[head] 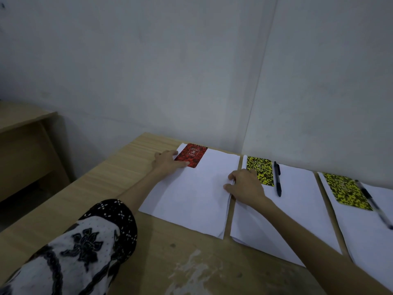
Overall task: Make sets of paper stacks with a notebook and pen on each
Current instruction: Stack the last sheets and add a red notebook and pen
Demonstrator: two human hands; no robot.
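Three white paper stacks lie side by side on the wooden table point(110, 184). On the far left corner of the left stack point(191, 194) sits a red notebook point(193, 155). My left hand point(168, 162) holds this notebook by its left side, thumb at its lower edge. My right hand point(244, 186) grips the left stack's right edge, where the paper lifts slightly. The middle stack point(293, 213) carries a yellow-black notebook point(262, 170) and a black pen point(277, 179). The right stack point(374, 237) also bears a yellow-black notebook point(346, 191) and a pen point(375, 204).
A grey wall runs right behind the table's far edge. Another wooden desk point(23, 145) stands to the left across a gap. The near part of the table shows pale stains point(191, 271).
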